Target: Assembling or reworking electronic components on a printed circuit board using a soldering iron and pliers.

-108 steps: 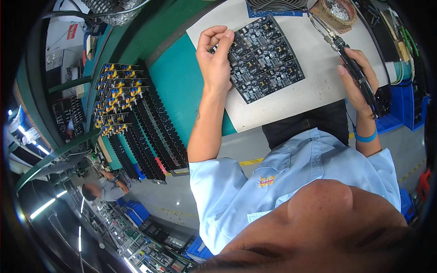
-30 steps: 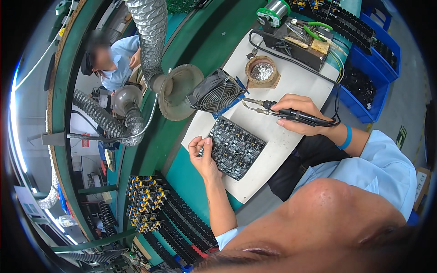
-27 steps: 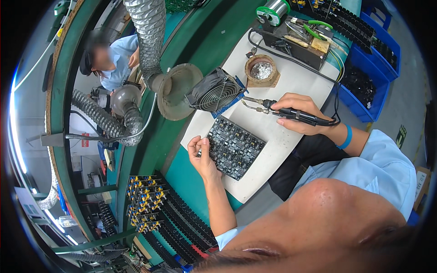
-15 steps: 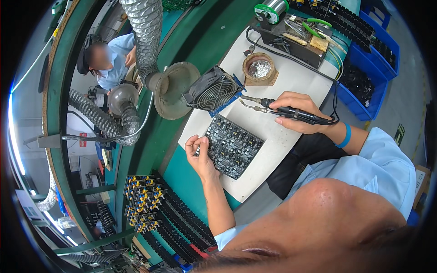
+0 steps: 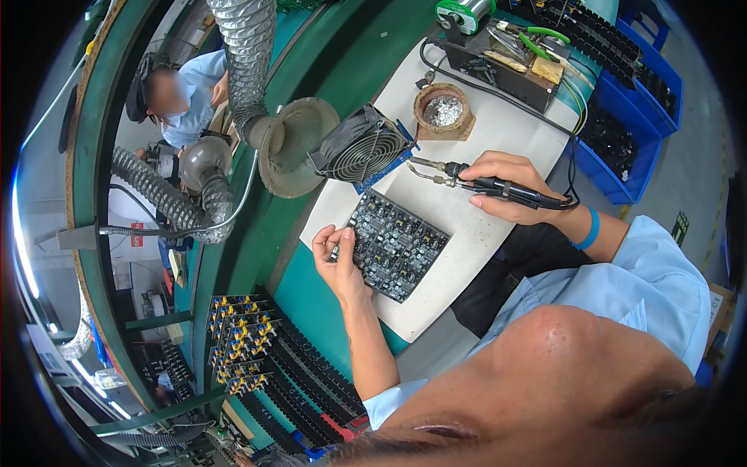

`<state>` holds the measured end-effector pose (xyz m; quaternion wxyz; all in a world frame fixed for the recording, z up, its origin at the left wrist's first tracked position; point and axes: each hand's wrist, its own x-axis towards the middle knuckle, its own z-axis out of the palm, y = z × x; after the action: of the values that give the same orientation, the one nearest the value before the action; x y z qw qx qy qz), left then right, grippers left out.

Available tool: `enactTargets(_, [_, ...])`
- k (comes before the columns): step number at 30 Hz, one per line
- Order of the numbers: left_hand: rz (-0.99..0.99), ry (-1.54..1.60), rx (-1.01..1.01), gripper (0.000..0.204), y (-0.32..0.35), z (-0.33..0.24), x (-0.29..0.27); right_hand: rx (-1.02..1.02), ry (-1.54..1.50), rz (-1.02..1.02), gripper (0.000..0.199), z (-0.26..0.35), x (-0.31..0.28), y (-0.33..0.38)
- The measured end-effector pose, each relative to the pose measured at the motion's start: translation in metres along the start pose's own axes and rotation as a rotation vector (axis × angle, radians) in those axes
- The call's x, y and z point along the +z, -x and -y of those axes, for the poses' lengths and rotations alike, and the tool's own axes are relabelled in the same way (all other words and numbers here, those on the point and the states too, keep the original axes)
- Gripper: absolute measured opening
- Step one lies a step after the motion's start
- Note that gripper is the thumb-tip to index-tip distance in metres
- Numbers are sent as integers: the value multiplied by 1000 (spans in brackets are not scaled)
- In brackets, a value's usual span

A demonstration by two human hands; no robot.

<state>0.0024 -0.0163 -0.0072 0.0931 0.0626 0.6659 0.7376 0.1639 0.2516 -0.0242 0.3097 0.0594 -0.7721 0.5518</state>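
A dark circuit board panel [image 5: 398,247], crowded with small parts, lies at a slant on the white work board [image 5: 424,311]. My left hand [image 5: 336,253] grips its left edge between thumb and fingers. In my right hand [image 5: 510,187] is a black soldering iron [image 5: 502,189] with a thin tube running beside its metal tip. That tip points left, above the panel's far edge and apart from it, close to the small fan [image 5: 363,149] with a wire guard. Beyond the iron stands a round pot [image 5: 442,111] with silvery bits inside.
A funnel-shaped fume hood [image 5: 296,148] on a ribbed duct stands left of the fan. At the far side are a solder spool [image 5: 464,15] and a tool box [image 5: 498,74] with pliers. Blue bins [image 5: 634,175] stand right; boards with yellow parts [image 5: 240,342] stand left. A co-worker [image 5: 187,101] sits across.
The view has shifted slightly. My left hand stays on the panel's edge, and the soldering iron remains in my right hand, nearly in the same place.
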Motion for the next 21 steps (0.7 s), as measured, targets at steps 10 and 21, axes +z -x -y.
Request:
enactTargets(10, [44, -101, 56, 34, 0, 1, -7, -107, -34, -68, 36, -10, 2, 1])
enactTargets(21, [18, -138, 58, 33, 0, -4, 3, -163, -41, -39, 37, -14, -4, 4])
